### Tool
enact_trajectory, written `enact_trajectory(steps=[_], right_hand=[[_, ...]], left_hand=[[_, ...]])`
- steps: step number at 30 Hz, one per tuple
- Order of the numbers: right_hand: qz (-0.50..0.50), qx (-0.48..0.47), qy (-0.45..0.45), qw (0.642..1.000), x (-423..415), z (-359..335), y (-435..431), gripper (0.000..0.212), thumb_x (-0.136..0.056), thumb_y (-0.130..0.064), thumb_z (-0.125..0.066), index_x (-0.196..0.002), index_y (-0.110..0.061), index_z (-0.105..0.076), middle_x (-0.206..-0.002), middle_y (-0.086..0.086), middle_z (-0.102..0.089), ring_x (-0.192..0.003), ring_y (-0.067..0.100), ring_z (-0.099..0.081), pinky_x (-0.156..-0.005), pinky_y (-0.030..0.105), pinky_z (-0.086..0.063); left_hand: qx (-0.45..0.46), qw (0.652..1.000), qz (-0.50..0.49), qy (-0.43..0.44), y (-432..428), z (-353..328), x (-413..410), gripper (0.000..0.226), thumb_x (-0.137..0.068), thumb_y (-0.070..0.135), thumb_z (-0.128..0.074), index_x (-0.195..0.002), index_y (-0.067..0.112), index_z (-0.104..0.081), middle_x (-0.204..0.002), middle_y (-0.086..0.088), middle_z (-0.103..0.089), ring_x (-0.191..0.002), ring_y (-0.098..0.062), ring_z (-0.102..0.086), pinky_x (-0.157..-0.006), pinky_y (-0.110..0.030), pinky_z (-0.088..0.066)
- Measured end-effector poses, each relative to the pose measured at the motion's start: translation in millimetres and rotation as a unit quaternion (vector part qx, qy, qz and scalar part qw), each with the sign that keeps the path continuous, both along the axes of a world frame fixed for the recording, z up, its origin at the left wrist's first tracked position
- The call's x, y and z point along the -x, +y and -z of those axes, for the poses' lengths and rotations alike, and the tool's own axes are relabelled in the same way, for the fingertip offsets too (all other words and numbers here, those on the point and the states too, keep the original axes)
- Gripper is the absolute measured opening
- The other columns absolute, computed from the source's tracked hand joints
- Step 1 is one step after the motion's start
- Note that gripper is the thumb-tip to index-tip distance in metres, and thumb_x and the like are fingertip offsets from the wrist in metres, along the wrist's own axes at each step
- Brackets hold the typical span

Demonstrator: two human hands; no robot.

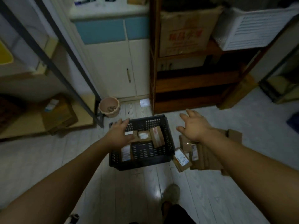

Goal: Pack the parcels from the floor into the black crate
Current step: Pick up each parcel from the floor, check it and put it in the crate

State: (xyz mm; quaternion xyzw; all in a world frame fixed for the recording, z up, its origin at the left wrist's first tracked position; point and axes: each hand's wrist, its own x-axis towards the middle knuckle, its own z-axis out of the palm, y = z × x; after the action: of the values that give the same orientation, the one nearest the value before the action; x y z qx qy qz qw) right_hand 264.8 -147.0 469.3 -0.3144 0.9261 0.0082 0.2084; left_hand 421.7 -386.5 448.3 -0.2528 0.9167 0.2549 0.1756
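Nearest, a shoe (171,193) is standing on the pale floor (126,191). Beyond it, the black crate (139,164) is sitting holding several brown parcels (157,137), with a loose heap (182,159) of more lying just beside its right wall. The left hand (119,133) is reaching over the crate's far left corner, fingers straight, grasping nothing. The right hand (194,126) is hovering above the heap, fingers spread, empty. Farther off, a pink pot (109,106) is standing.

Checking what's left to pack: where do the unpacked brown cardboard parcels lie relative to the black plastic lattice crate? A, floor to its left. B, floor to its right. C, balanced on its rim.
B: the brown cardboard parcels lie heaped on the floor right of the black plastic lattice crate, under the right hand.
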Motion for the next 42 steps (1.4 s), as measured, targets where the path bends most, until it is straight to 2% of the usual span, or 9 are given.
enact_trajectory(steps=[2, 4, 10, 18, 22, 29, 34, 40, 42], right_hand=[[0.045, 0.022, 0.028, 0.998, -20, -24, 30, 0.067, -0.096, -0.051, -0.039, -0.151, -0.019, -0.019, -0.159, 0.012, -0.01, -0.145, 0.03, -0.012, -0.118, 0.04, -0.018], [0.082, 0.038, 0.051, 0.995, -43, -43, 58, 0.064, -0.096, -0.048, -0.039, -0.151, -0.02, -0.02, -0.159, 0.011, -0.012, -0.145, 0.029, -0.014, -0.117, 0.04, -0.02], [0.167, 0.023, 0.086, 0.982, -94, -89, 146, 0.066, -0.094, -0.053, -0.041, -0.151, -0.024, -0.02, -0.16, 0.008, -0.012, -0.145, 0.027, -0.014, -0.116, 0.04, -0.019], [0.244, 0.063, 0.075, 0.965, -101, -124, 288, 0.065, -0.095, -0.049, -0.044, -0.151, -0.023, -0.02, -0.159, 0.009, -0.012, -0.145, 0.028, -0.017, -0.116, 0.041, -0.022], [0.277, 0.071, 0.095, 0.954, -89, -127, 385, 0.069, -0.094, -0.051, -0.045, -0.152, -0.024, -0.016, -0.16, 0.009, -0.011, -0.145, 0.028, -0.016, -0.117, 0.042, -0.021], [0.337, 0.091, 0.06, 0.935, -67, -111, 517, 0.075, -0.093, -0.053, -0.045, -0.152, -0.021, -0.012, -0.16, 0.008, -0.01, -0.145, 0.028, -0.016, -0.117, 0.042, -0.022], [0.342, 0.107, 0.015, 0.934, -26, -80, 545, 0.075, -0.093, -0.053, -0.046, -0.153, -0.021, -0.013, -0.16, 0.008, -0.01, -0.145, 0.027, -0.016, -0.118, 0.039, -0.02], [0.334, 0.088, -0.054, 0.937, 48, -32, 548, 0.076, -0.093, -0.052, -0.046, -0.153, -0.022, -0.011, -0.16, 0.007, -0.009, -0.145, 0.027, -0.016, -0.117, 0.041, -0.021], [0.341, 0.078, -0.066, 0.935, 75, -22, 556, 0.075, -0.093, -0.052, -0.046, -0.153, -0.02, -0.012, -0.16, 0.008, -0.01, -0.145, 0.027, -0.017, -0.117, 0.042, -0.023]], left_hand=[[-0.013, 0.999, 0.025, 0.018, 22, -22, -1, 0.083, -0.087, 0.045, -0.057, -0.151, 0.025, -0.007, -0.159, -0.008, -0.002, -0.146, -0.029, -0.003, -0.119, -0.044, -0.011], [-0.03, 0.997, 0.055, 0.042, 45, -47, 1, 0.082, -0.088, 0.046, -0.056, -0.15, 0.028, -0.005, -0.159, -0.008, 0.001, -0.146, -0.027, 0.001, -0.118, -0.04, -0.008], [-0.052, 0.982, 0.142, 0.11, 131, -109, 0, 0.08, -0.089, 0.045, -0.055, -0.15, 0.032, -0.005, -0.159, -0.005, 0.001, -0.147, -0.026, 0.001, -0.118, -0.04, -0.008], [-0.081, 0.97, 0.189, 0.129, 271, -140, 30, 0.078, -0.089, 0.044, -0.055, -0.149, 0.036, -0.006, -0.159, 0.0, 0.002, -0.146, -0.025, 0.005, -0.118, -0.043, -0.008], [-0.092, 0.965, 0.223, 0.103, 367, -133, 56, 0.076, -0.09, 0.045, -0.053, -0.149, 0.035, -0.006, -0.16, -0.001, 0.002, -0.146, -0.026, 0.004, -0.118, -0.044, -0.009], [-0.132, 0.97, 0.2, 0.044, 483, -110, 95, 0.074, -0.09, 0.043, -0.054, -0.15, 0.034, -0.01, -0.16, -0.001, 0.001, -0.146, -0.026, -0.004, -0.118, -0.044, -0.014], [-0.127, 0.975, 0.18, 0.032, 508, -90, 127, 0.072, -0.092, 0.041, -0.052, -0.15, 0.03, -0.011, -0.159, -0.003, -0.002, -0.146, -0.026, -0.008, -0.116, -0.04, -0.016], [-0.153, 0.978, 0.139, 0.013, 513, -41, 206, 0.069, -0.092, 0.037, -0.054, -0.149, 0.026, -0.017, -0.158, -0.005, -0.014, -0.142, -0.027, -0.022, -0.112, -0.038, -0.025], [-0.16, 0.977, 0.138, -0.012, 521, -25, 240, 0.067, -0.092, 0.032, -0.055, -0.148, 0.024, -0.02, -0.154, -0.009, -0.025, -0.137, -0.028, -0.032, -0.11, -0.037, -0.029]])
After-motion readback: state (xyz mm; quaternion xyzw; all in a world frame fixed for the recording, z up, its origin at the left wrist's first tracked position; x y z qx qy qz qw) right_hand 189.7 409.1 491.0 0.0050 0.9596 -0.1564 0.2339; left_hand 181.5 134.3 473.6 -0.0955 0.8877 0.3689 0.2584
